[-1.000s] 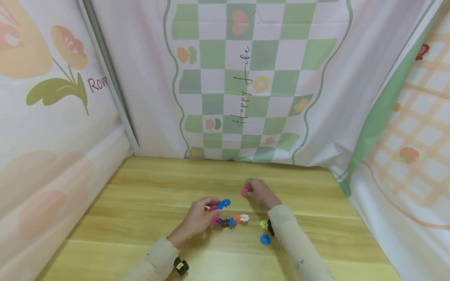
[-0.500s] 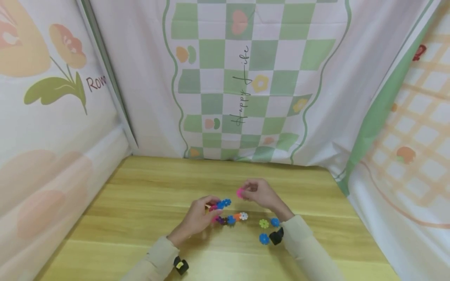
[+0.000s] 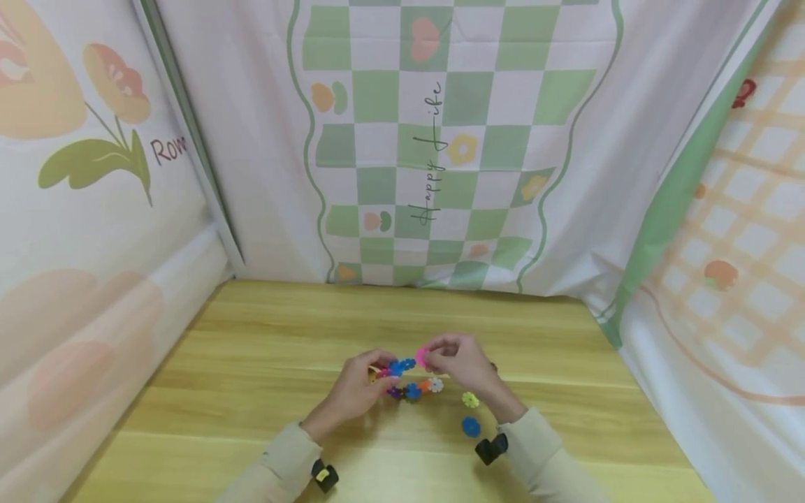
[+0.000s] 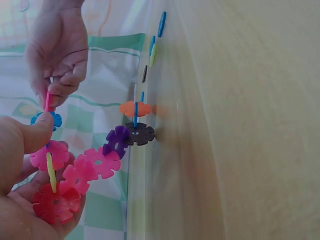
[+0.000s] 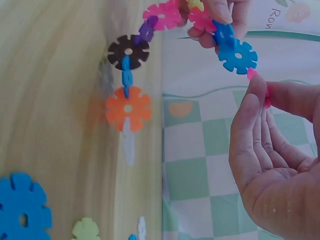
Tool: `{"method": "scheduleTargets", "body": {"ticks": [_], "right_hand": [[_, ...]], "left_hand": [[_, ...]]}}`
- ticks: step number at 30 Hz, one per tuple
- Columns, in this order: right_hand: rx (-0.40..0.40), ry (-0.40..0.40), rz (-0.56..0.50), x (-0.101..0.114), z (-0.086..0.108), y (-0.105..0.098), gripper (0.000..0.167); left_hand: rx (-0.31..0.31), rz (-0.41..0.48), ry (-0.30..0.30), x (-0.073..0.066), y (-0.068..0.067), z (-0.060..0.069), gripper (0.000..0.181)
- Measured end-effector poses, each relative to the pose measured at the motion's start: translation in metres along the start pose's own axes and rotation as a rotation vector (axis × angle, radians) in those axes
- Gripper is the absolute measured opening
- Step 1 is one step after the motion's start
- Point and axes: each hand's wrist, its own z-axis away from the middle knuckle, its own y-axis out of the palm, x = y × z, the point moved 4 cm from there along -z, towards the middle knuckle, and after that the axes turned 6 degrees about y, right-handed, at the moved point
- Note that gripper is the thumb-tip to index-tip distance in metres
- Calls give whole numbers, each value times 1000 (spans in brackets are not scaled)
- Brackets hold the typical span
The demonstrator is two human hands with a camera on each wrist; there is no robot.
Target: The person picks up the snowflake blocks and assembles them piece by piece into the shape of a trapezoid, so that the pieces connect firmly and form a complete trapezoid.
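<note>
A chain of flower-shaped plastic interlocking discs curves from my left hand (image 3: 353,389), whose fingers and thumb grip it near its upper end. That end finishes in blue discs (image 5: 237,64). Its other arm runs through pink, purple, dark brown (image 5: 116,52), blue and orange (image 5: 116,113) discs to a white disc (image 3: 436,385). Between thumb and fingertips my right hand (image 3: 467,365) pinches a loose pink disc (image 3: 421,358). In the right wrist view, the pink disc's edge meets the end blue disc; whether they are interlocked I cannot tell. Fingers partly hide the chain's red and yellow discs.
On the wooden table (image 3: 283,328), a loose blue disc (image 3: 471,427) and a yellow-green disc (image 3: 470,399) lie near the right wrist. Further loose discs show low in the right wrist view. Printed curtains (image 3: 264,140) enclose the table's back and sides.
My right hand has brought the pink disc left and down, up to the blue end of the chain. The left hand has stayed in place with its grip.
</note>
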Motion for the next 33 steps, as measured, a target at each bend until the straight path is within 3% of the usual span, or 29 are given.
{"method": "scheduleTargets", "body": {"ticks": [7,14,18,21,24,28,33], "right_hand": [[-8,-24,-19,2,4,5,17],[-28,-15,-77,4,5,11,24],[-21,10,-86,4,3,12,28],[-24,29,-85,5,2,12,28],[-20,28,-70,7,2,14,29],[14,-7,-28,12,0,14,30],[75,-39,18,13,-13,-12,38]], "left_hand": [[1,1,95,-5,1,-1,22],[-6,-67,196,-5,-1,-4,22],[4,-117,179,-4,0,-6,25],[17,-171,138,-6,2,-8,37],[21,-209,141,-11,6,-13,47],[0,-187,193,-19,11,-19,45],[-27,-107,171,-17,11,-20,39]]}}
